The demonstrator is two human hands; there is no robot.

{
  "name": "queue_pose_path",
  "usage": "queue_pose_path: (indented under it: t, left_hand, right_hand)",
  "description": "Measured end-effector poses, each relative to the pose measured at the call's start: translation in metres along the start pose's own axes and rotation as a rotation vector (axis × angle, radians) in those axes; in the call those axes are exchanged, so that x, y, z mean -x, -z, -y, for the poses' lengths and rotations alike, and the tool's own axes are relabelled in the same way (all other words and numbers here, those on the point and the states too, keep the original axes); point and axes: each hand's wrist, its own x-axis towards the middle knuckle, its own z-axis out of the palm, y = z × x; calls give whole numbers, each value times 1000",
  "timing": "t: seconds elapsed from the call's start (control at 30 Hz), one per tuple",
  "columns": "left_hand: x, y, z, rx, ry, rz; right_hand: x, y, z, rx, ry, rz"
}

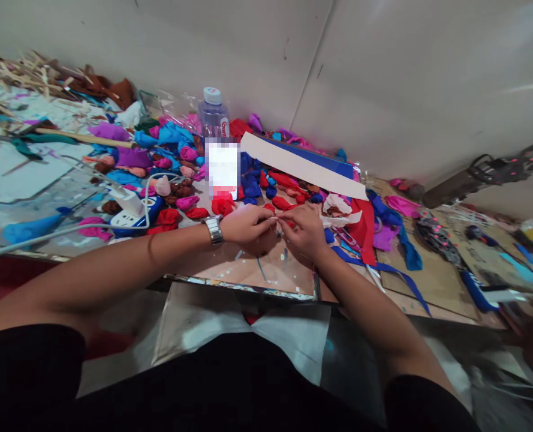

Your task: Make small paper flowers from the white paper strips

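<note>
My left hand, with a metal-banded watch on its wrist, is closed in a pinch over the front of the table. Fingertip to fingertip with it, my right hand pinches too. Between them is a small pale piece, mostly hidden by the fingers; its exact kind cannot be made out. Just beyond the hands lie red bundles of crinkled paper or cloth and blue ones. A crumpled pale pink strip lies right of my right hand, beside a red strip.
A clear bottle stands behind a bright-screened phone. A power strip with a white cable lies left. Green-handled pliers and wooden sticks are farther left. A long cream strip lies at the back; a blue ribbon right.
</note>
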Motion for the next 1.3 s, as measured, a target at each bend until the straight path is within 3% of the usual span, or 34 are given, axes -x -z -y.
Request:
queue_pose_path:
  t: [0.1,0.37,0.57,0.8,1.1,1.2,1.3]
  left_hand:
    - [-1,-1,1,61,19,20]
    - [-4,-4,4,484,124,136]
    - [-4,-6,5,844,246,206]
    - [-3,-8,-2,663,260,105]
    - [-6,-6,0,839,359,124]
    - [-6,-3,0,696,256,138]
    - [-3,-1,1,357,89,96]
  right_hand:
    - [1,-1,-2,-7,-2,17]
    - [2,-2,-4,-50,5,74]
    - [1,0,-2,-30,37,27]
    - [-1,3,-1,5,76,16]
    - [0,2,2,17,88,-51]
    - [0,1,3,11,76,-56]
    - [0,1,2,-10,56,-55]
